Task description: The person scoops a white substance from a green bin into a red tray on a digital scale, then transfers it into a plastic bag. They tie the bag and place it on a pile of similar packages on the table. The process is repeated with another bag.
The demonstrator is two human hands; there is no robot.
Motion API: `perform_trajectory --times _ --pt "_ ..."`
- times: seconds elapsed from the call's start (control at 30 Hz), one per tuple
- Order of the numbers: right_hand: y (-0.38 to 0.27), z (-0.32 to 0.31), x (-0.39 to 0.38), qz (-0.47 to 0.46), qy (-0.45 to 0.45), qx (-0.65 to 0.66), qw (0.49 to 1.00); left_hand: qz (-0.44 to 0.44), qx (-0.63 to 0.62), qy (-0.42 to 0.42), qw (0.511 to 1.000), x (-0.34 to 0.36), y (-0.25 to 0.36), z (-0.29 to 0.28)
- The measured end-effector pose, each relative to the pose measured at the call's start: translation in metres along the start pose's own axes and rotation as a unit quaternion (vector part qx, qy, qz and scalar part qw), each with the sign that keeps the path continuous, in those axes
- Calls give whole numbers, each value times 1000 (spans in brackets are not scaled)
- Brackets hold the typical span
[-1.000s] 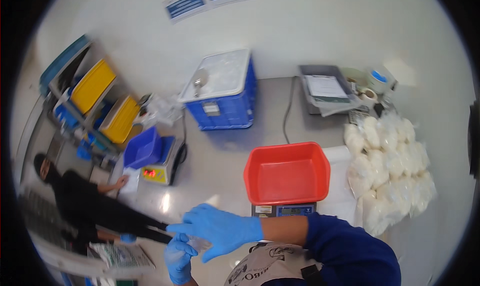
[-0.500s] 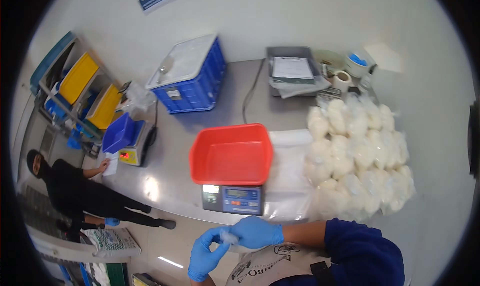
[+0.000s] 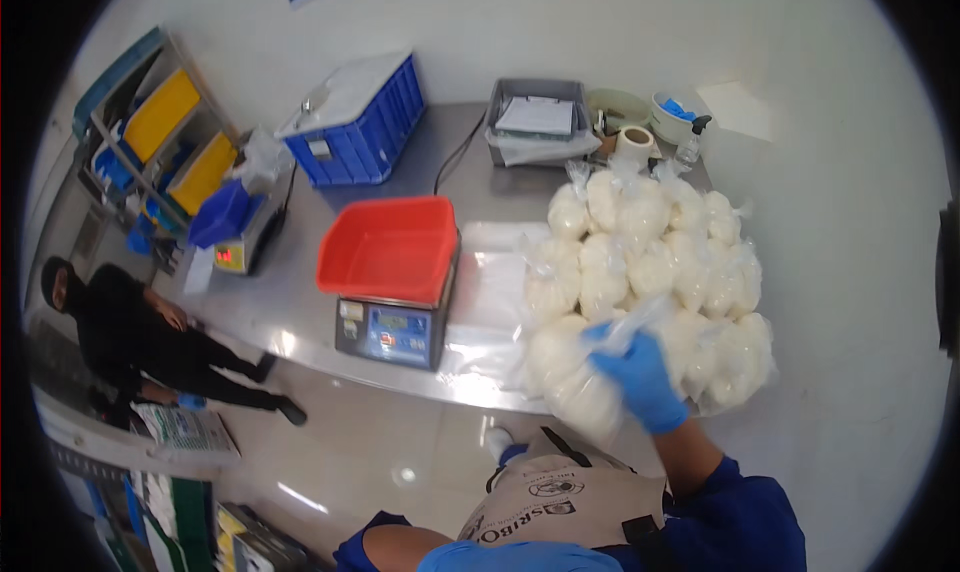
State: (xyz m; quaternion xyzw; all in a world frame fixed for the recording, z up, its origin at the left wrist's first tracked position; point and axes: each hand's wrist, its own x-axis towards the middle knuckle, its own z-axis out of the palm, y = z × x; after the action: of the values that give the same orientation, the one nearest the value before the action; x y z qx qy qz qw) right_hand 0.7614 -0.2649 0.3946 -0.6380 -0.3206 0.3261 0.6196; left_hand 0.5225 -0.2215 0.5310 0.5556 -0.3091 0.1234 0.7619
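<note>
Around four o'clock on the counter [image 3: 290,297], your right hand [image 3: 642,377] pinches the near bag [image 3: 570,382] by its neck, so grip firmly and avoid snagging the other bags [image 3: 648,212] near three o'clock; your left hand [image 3: 520,558], cropped at six, shows too little to tell.

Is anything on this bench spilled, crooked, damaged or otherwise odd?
Nothing clearly stands out. The filled bags sit grouped together, the red tub rests on a scale, and no spill shows. The right hand is blurred at a front bag, so small damage there can't be judged.
</note>
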Motion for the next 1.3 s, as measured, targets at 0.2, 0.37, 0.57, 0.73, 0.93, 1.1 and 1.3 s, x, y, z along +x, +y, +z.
perform_trajectory --times 0.2,0.37,0.57,0.73,0.93,1.1,1.3 --pt "-57 -123 10 -120 206 -64 969 136 293 -69 944 12 -55 44" --pt "27 -178 62 -72 88 -315 942 113 286 -115 945 39 -73 85" --pt "-10 -170 18 -86 -212 -252 940 51 246 -98 963 100 -91 90" --pt "-172 -220 6 -357 -207 -23 911 -51 245 11 968 117 -143 32" --pt "-241 -289 29 -530 -259 93 802 -262 407 424 765 152 -256 -20" --pt "-229 -328 75 -519 -294 131 792 -267 469 544 642 152 -324 -68" --pt "-228 -358 103 -507 -324 163 782 -255 478 618 570 153 -365 -89"
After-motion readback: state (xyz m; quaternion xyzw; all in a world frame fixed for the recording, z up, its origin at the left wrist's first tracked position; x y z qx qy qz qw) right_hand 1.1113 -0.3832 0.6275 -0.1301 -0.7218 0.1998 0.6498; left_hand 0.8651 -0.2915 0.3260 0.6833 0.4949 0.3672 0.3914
